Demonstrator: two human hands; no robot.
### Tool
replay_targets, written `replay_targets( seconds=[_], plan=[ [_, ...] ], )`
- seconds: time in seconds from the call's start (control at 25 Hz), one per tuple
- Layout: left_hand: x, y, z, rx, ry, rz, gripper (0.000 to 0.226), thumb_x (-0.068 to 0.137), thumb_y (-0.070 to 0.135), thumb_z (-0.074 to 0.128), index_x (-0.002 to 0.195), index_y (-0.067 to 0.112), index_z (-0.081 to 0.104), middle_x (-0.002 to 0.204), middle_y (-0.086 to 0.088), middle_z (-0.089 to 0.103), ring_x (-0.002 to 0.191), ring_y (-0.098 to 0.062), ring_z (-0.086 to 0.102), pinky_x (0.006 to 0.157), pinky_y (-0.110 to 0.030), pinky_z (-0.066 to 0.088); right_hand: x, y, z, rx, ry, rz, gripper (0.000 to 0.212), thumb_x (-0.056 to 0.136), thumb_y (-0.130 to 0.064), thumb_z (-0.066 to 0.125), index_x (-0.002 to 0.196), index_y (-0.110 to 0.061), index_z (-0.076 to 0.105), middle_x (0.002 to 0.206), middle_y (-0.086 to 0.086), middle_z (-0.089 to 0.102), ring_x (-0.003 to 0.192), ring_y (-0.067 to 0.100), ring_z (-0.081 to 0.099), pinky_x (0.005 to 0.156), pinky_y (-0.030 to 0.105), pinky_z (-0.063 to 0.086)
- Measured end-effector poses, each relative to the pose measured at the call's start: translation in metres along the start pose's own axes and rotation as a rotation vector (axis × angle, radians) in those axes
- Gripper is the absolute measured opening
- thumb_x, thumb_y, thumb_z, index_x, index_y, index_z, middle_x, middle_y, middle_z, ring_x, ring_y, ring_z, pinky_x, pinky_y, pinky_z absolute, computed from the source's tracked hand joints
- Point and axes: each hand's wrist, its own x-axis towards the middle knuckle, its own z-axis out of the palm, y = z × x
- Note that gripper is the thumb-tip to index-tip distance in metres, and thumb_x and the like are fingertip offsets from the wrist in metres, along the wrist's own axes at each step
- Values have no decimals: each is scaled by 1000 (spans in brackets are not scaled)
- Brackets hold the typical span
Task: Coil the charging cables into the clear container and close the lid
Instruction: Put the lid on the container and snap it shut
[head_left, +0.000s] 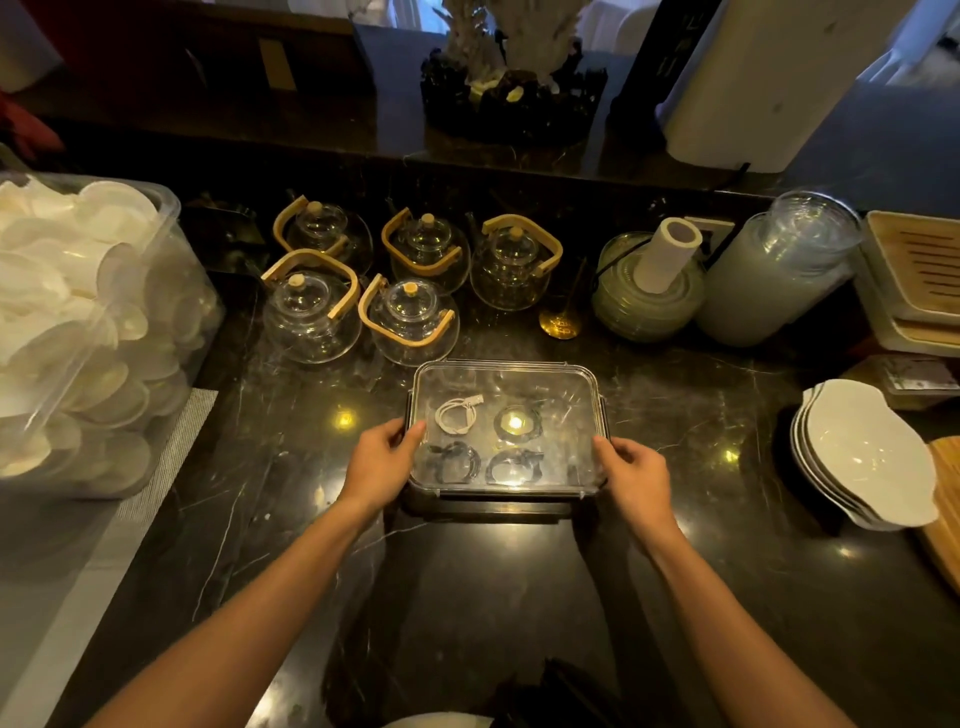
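A clear rectangular container (582, 379) stands on the dark marble counter in front of me, with its clear lid (550, 384) lying on top. Through the lid I see a coiled white cable (457, 414) at the back left and three coiled black cables, one at the front left (456, 462), one at the front right (514, 466) and one at the back right (535, 423). My left hand (382, 462) grips the container's left edge, thumb on the lid. On the opposite edge my right hand (631, 475) holds the lid and container the same way.
Several glass teapots (410, 322) with wooden handles stand just behind the container. A big plastic tub of white dishes (78, 332) fills the left. Glass jars (774, 275), a paper roll (667, 254), stacked trays and white bowls (867, 452) crowd the right.
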Motion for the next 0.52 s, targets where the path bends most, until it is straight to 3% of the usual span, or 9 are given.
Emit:
replay_targets(
  seconds=[0.08,0.28,0.52],
  plan=[
    [5,4,0,-12,-10,6,29,101,35,57,102,12,73,71,12,66,64,3,58,60,-17,44,4,-2,2,1,4,-1,27,98,-34,63,82,-17,76,65,-4,69,62,9,60,62,32,49],
    [9,6,-2,-61,-39,-3,32,100,40,56,122,22,71,103,9,75,100,-10,69,90,-34,57,3,-1,1,29,-2,-5,27,99,-34,62,84,-16,74,63,-10,65,56,0,57,58,21,46],
    [10,8,1,-98,-53,-26,30,101,39,54,120,22,71,101,5,76,98,-15,71,90,-39,58,-1,-4,-1,49,-6,-4,28,101,-30,61,89,-8,74,66,-2,66,54,3,57,49,15,44]
  ],
)
